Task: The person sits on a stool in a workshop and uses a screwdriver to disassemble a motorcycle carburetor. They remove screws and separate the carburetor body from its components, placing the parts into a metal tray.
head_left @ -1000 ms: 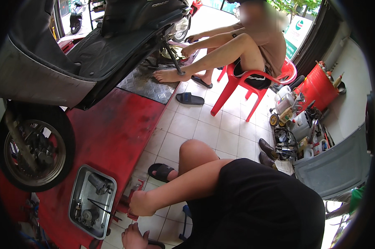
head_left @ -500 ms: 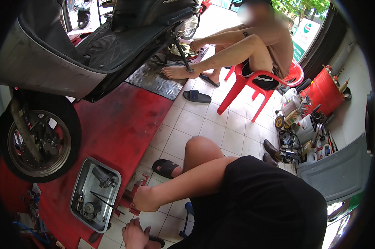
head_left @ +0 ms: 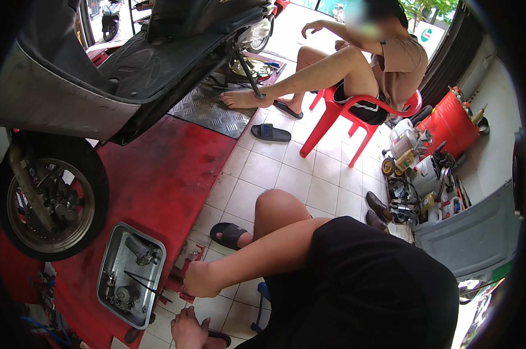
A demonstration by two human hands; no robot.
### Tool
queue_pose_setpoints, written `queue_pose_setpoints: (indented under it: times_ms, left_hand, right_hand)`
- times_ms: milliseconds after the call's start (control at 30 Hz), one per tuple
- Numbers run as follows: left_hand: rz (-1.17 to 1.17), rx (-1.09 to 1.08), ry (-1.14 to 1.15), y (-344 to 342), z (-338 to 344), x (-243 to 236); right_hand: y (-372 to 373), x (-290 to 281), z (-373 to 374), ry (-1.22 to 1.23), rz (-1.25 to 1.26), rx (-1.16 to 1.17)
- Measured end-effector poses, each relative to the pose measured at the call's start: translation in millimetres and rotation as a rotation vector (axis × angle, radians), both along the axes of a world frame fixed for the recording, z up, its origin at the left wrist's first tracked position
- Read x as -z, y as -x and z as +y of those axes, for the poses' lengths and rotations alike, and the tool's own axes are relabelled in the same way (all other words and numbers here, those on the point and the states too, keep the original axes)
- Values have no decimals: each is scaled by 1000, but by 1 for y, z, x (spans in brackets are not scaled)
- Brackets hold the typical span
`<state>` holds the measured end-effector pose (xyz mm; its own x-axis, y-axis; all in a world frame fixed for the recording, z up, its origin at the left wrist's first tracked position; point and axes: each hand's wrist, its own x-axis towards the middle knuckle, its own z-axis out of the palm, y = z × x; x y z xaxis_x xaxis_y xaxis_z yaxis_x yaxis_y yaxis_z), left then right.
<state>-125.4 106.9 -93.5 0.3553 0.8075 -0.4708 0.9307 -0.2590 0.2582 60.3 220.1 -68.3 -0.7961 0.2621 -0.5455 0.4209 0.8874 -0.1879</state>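
Observation:
My right hand (head_left: 201, 280) hangs in front of my bent knee, next to a red metal bracket (head_left: 194, 260) at the lift platform's edge. Its fingers bend under, out of sight; whether it touches the bracket I cannot tell. Lower down, my left hand (head_left: 189, 329) hangs with thumb and fingers apart, holding nothing I can see. To the left of both hands, a metal tray (head_left: 163, 256) lies on the red platform (head_left: 168, 157). Inside it are a dark cylindrical motor-like part (head_left: 139, 249), a round metal part (head_left: 127, 294) and a thin black rod (head_left: 141, 280).
A scooter (head_left: 152, 64) with a dark front wheel (head_left: 50, 195) stands on the platform. Beyond the tiled floor a person (head_left: 399, 64) sits on a red plastic chair (head_left: 327, 125), one bare foot on the metal plate. Bottles, tools and a red drum (head_left: 449, 125) line the right wall.
The seated person has lifted a hand away from the scooter's rear area and sits more upright. My view has shifted slightly; my hands keep nearly the same pose.

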Motion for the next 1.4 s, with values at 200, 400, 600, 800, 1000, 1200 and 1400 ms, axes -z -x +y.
queue_pose_setpoints:
  times_ms: [200,400,600,800,1000,1200,1400]
  left_hand:
    - [-1,39,-42,3,-1,7]
    - [2,77,-75,-1,-1,4]
    - [-33,96,-127,3,0,11]
    - [-60,93,-139,1,-2,9]
    - [-31,103,-137,1,-2,11]
    - [-18,122,-159,3,-3,15]
    - [-24,127,-175,4,-5,17]
  right_hand:
    - [0,4,-1,-8,7,19]
    - [0,-2,1,-25,27,30]
    - [5,1,3,-15,44,35]
    - [5,-1,1,6,13,28]
    - [2,-6,1,-2,27,43]
    - [5,4,3,15,9,14]
    - [3,1,1,-1,25,36]
